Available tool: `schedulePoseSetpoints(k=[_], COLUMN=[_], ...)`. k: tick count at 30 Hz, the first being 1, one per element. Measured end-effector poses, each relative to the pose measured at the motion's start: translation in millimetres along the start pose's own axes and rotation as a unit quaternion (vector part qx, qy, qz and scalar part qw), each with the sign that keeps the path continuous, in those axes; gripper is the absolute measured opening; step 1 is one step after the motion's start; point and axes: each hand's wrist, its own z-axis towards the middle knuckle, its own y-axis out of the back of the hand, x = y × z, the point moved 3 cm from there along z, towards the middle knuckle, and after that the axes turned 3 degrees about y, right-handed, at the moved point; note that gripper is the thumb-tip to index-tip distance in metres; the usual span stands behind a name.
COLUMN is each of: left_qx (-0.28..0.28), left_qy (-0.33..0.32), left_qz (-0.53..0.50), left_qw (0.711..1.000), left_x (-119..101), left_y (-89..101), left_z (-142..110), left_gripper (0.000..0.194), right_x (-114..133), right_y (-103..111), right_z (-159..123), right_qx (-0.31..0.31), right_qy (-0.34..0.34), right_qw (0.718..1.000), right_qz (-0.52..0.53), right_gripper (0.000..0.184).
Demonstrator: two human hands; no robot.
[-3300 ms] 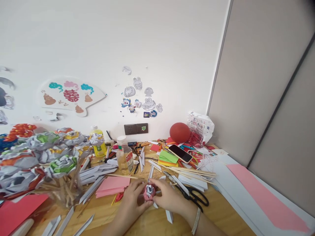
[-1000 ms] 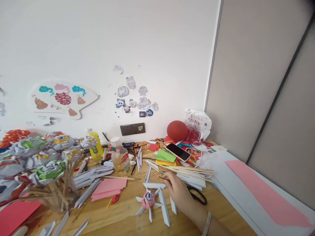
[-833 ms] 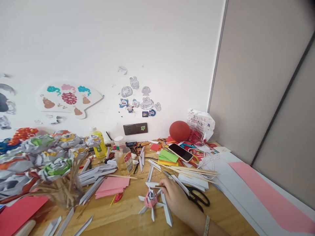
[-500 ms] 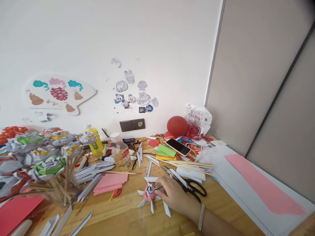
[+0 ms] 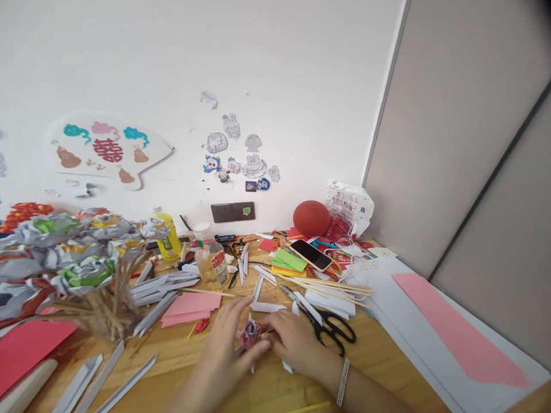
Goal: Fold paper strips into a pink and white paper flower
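Note:
A small pink and white folded-paper flower (image 5: pixel 249 334) sits low on the wooden table between my two hands. Around its left and near side curve the thumb and fingers of my left hand (image 5: pixel 226 344), gripping it; that hand is slightly blurred. My right hand (image 5: pixel 293 341), a bracelet at its wrist, pinches a thin stick (image 5: pixel 266 331) against the flower's right side. Most of the stick is hidden by the fingers. White folded paper strips stick out from under the flower, largely covered by the hands. Another folded strip (image 5: pixel 269 307) lies just beyond my right fingers.
Black-handled scissors (image 5: pixel 333 330) lie right of my right hand. Pink paper squares (image 5: pixel 191 308), a clear jar (image 5: pixel 210 264) and a yellow bottle (image 5: pixel 167 238) stand left and behind. Wooden sticks (image 5: pixel 322 285), a phone (image 5: pixel 311 254) and a red balloon (image 5: pixel 311 218) are farther back. Paper flowers (image 5: pixel 86 275) crowd the left.
My left hand has come in from the near left and closed around the paper flower. My right hand keeps its pinch beside the flower, and the view has shifted slightly.

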Motion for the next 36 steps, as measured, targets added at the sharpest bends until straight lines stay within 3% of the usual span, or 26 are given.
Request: schedulePoseSetpoints(k=[3, 6, 13, 17, 23, 29, 32, 36], left_qx=[0.033, 0.078, 0.085, 0.093, 0.105, 0.121, 0.121, 0.120], left_qy=[0.019, 0.025, 0.027, 0.027, 0.033, 0.036, 0.025, 0.025], left_qz=[0.025, -0.004, -0.042, -0.041, -0.077, -0.097, -0.105, -0.113], left_qw=[0.999, 0.997, 0.995, 0.994, 0.991, 0.987, 0.987, 0.986], left_x=[25, 33, 34, 38, 38, 35, 35, 37], left_y=[-11.3, -21.3, -26.7, -28.4, -30.2, -27.9, -28.4, -30.4], left_z=[19, 15, 5, 4, 5, 4, 2, 2], left_gripper=[0.046, 0.039, 0.037, 0.039, 0.043, 0.042, 0.038, 0.038], right_x=[2, 4, 8, 8, 8, 8, 8, 9], right_y=[0, -1, -3, -5, -5, -7, -8, -6], right_z=[0, 1, 0, 0, -1, -2, -3, -5], right_qx=[0.005, 0.010, -0.002, -0.010, -0.008, -0.019, -0.028, -0.015], right_qy=[0.005, 0.014, 0.041, 0.090, 0.158, 0.178, 0.167, 0.092], right_qw=[1.000, 0.999, 0.999, 0.996, 0.985, 0.976, 0.983, 0.992], right_qz=[0.014, 0.028, 0.021, -0.017, -0.074, -0.128, -0.070, 0.080], right_gripper=[0.011, 0.009, 0.006, 0.004, 0.015, 0.024, 0.020, 0.010])
